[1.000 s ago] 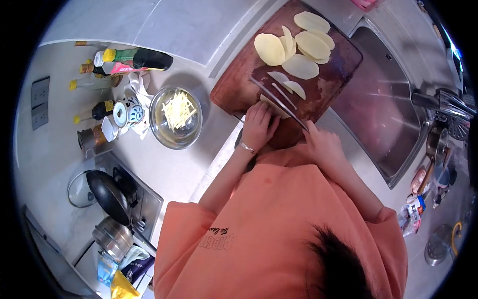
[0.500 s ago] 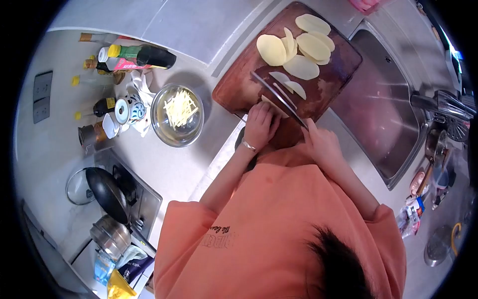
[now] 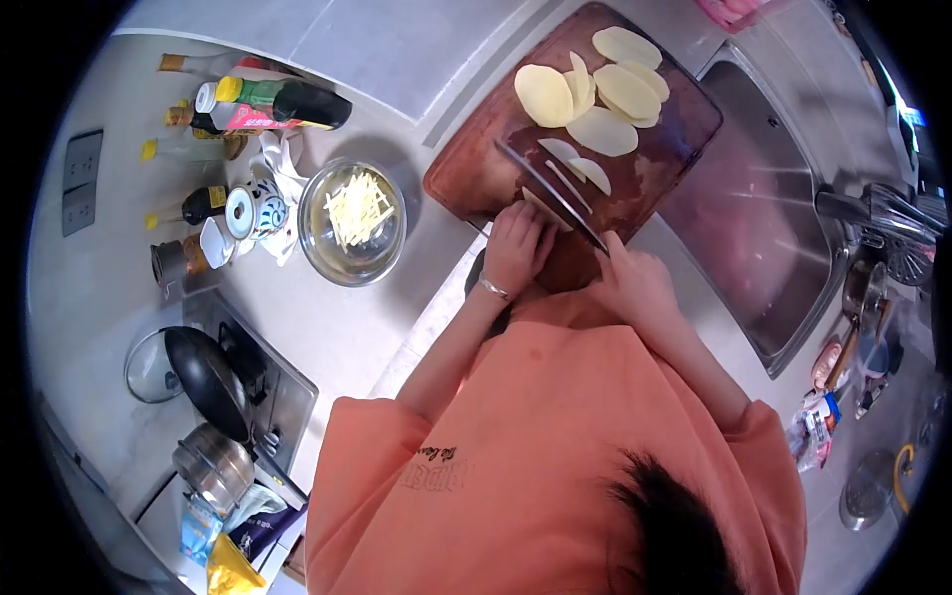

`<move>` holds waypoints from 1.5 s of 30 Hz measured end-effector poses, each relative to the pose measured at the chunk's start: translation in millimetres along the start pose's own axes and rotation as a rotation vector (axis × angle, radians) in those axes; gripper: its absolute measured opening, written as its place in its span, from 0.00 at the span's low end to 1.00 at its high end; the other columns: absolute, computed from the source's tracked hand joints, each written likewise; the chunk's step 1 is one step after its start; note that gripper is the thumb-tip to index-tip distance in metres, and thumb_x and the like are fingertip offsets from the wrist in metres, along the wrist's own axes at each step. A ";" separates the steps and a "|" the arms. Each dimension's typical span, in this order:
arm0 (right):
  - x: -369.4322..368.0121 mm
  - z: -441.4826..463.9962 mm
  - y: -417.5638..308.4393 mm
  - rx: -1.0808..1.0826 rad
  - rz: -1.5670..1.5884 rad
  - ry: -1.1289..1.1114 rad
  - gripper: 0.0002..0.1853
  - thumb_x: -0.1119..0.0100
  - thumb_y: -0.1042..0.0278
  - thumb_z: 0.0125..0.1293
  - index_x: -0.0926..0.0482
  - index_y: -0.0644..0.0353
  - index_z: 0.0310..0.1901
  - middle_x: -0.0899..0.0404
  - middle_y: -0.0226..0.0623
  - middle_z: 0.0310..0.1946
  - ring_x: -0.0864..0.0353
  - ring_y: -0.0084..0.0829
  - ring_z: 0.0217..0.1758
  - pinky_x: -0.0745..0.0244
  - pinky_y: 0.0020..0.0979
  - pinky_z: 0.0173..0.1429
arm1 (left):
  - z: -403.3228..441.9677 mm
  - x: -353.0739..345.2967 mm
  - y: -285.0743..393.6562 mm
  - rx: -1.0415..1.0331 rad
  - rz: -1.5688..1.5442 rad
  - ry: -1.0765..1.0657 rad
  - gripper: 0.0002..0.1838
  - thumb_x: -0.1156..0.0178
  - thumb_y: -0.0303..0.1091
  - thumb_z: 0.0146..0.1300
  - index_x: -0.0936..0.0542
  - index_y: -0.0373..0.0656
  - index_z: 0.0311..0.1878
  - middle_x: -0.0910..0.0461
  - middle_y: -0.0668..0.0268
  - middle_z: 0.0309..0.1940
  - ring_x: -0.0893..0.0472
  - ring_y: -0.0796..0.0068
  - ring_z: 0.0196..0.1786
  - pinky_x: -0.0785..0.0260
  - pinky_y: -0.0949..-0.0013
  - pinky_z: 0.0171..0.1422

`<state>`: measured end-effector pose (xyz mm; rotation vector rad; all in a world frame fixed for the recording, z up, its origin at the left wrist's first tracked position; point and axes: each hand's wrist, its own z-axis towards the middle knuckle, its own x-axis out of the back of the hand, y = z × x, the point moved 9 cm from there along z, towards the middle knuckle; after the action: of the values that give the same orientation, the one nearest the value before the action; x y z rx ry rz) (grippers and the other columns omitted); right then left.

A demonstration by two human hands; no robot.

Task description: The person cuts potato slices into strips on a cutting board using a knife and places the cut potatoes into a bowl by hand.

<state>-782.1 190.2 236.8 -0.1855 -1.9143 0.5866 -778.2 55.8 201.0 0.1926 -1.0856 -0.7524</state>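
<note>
A reddish-brown cutting board [image 3: 476, 164] lies at the top centre, bearing several pale potato slices [image 3: 605, 132] and a few thin cut pieces [image 3: 568, 185]. My left hand [image 3: 514, 246] presses with bent fingers on a potato piece [image 3: 543, 210] at the board's near edge; its fingers partly cover the piece. My right hand [image 3: 632, 273] is closed round the handle of a knife [image 3: 555, 195], whose blade slants across the board just right of my left fingers. A glass bowl [image 3: 309, 246] left of the board holds pale potato strips [image 3: 359, 210].
A steel sink [image 3: 744, 228] adjoins the board on the right. Bottles [image 3: 268, 99] and a patterned jar [image 3: 255, 210] stand beyond the bowl. A black pan [image 3: 206, 382] and a steel pot [image 3: 215, 466] are at the lower left, by the stove [image 3: 297, 392].
The knife blade has shifted slightly beside my left fingers. Both hands keep nearly the same place and grip. The view has tilted a little.
</note>
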 end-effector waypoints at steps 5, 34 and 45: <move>-9.9 -12.3 -6.6 -0.029 -0.127 -0.169 0.08 0.53 0.66 0.64 0.35 0.61 0.40 0.23 0.49 0.21 0.22 0.51 0.25 0.28 0.49 0.29 | 3.5 2.8 2.2 0.021 -0.004 -0.017 0.14 0.36 0.29 0.50 0.25 0.35 0.40 0.27 0.55 0.45 0.28 0.55 0.51 0.35 0.57 0.56; -8.2 -7.2 -15.5 -0.005 -0.058 -0.070 0.06 0.54 0.68 0.64 0.36 0.60 0.39 0.23 0.48 0.20 0.23 0.53 0.22 0.28 0.49 0.28 | -3.8 14.6 5.4 -0.187 0.011 -0.038 0.14 0.41 0.23 0.47 0.22 0.33 0.41 0.24 0.57 0.44 0.24 0.61 0.50 0.30 0.63 0.55; 11.9 10.3 -3.1 0.009 0.066 0.110 0.09 0.52 0.65 0.65 0.34 0.61 0.42 0.25 0.50 0.18 0.23 0.52 0.24 0.28 0.48 0.28 | 10.5 13.1 2.0 -0.268 0.041 -0.243 0.15 0.45 0.26 0.49 0.22 0.37 0.42 0.24 0.60 0.44 0.24 0.61 0.50 0.29 0.63 0.54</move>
<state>-795.9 188.9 244.9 -0.2708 -1.8045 0.6163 -783.0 51.2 216.5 -0.1526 -1.2006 -0.8915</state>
